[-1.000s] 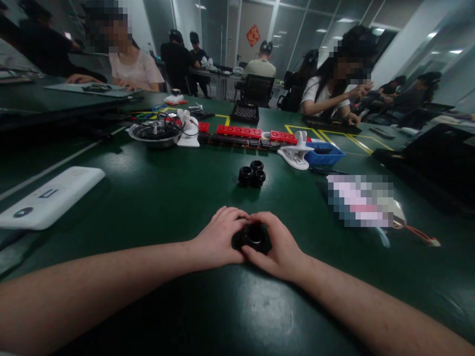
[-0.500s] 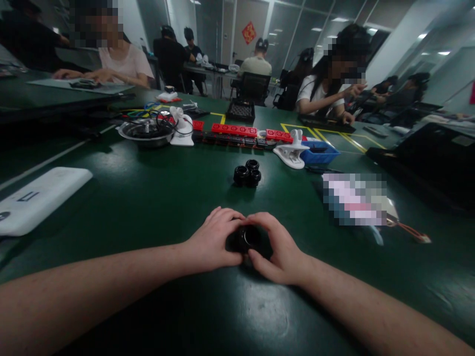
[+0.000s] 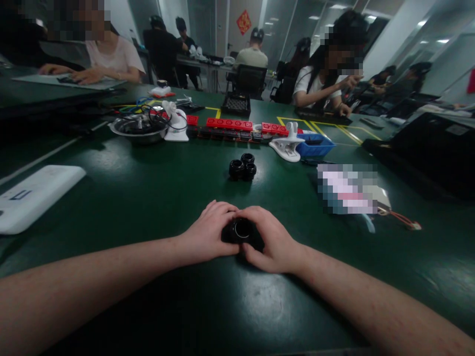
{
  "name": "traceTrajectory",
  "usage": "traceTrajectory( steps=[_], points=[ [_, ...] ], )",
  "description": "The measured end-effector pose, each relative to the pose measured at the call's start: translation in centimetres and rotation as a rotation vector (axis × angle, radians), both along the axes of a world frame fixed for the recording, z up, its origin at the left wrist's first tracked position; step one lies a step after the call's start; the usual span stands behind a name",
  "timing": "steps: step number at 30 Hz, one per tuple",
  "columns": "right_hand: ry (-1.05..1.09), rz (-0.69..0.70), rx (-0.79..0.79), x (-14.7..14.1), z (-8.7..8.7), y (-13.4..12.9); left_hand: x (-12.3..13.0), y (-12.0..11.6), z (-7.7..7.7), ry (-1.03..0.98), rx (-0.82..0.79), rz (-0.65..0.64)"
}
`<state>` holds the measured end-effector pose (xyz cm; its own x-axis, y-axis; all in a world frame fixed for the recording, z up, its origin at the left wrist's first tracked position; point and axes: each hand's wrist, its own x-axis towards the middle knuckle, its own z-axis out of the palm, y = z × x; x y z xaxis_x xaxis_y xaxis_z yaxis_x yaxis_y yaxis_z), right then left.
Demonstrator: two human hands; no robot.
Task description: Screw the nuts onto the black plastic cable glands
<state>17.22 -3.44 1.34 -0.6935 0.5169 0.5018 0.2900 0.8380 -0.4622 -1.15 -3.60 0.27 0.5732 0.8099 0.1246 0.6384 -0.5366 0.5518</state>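
Observation:
On the green table (image 3: pixel 166 198), a black ring-shaped part (image 3: pixel 242 229) sits between my two hands. My left hand (image 3: pixel 212 231) curves round its left side, thumb at the near edge and fingers at the far edge. From the right, my right hand (image 3: pixel 272 240) wraps round the same part, its fingertips meeting those of my left hand. Beyond my hands stand three similar black rings (image 3: pixel 243 168), grouped together.
A white device (image 3: pixel 40 198) lies at the left. Farther back are a metal bowl (image 3: pixel 139 132), two white clips (image 3: pixel 176 123), a row of red blocks (image 3: pixel 229 124) and a blue bin (image 3: pixel 315 145). A pouch (image 3: pixel 345 190) lies right. People sit beyond.
The view has shifted slightly, so everything sits a little further left and higher. My hands are still round the black part, and its opening shows more clearly.

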Motion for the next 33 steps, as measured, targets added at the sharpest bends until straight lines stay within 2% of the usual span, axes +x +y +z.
traceTrajectory(
  steps=[3, 9, 15, 17, 20, 23, 31, 33],
  points=[
    [0.014, 0.027, 0.013, -0.03, 0.14, -0.05, -0.08, 0.15, -0.29, -0.002, 0.005, -0.009],
    [-0.014, -0.098, 0.054, -0.11, -0.12, 0.10, -0.05, 0.29, -0.55, 0.042, -0.001, -0.011],
    [0.032, 0.070, 0.026, 0.16, 0.10, 0.02, -0.01, 0.26, -0.46, 0.022, -0.009, 0.005],
    [0.048, 0.035, 0.056, 0.05, 0.21, -0.19, -0.07, 0.30, -0.57, 0.025, -0.007, -0.001],
    [0.036, -0.099, 0.093, -0.30, 0.17, -0.41, -0.18, 0.37, -0.79, 0.031, 0.006, -0.002],
    [-0.026, -0.169, 0.079, -0.58, -0.02, -0.25, -0.23, 0.40, -0.87, 0.026, 0.020, -0.014],
    [0.016, 0.043, 0.019, -0.16, 0.44, 0.09, -0.15, 0.31, -0.39, 0.004, -0.001, -0.008],
    [0.040, 0.015, 0.039, -0.29, 0.37, -0.05, -0.20, 0.34, -0.48, 0.000, -0.001, -0.015]
  ],
)
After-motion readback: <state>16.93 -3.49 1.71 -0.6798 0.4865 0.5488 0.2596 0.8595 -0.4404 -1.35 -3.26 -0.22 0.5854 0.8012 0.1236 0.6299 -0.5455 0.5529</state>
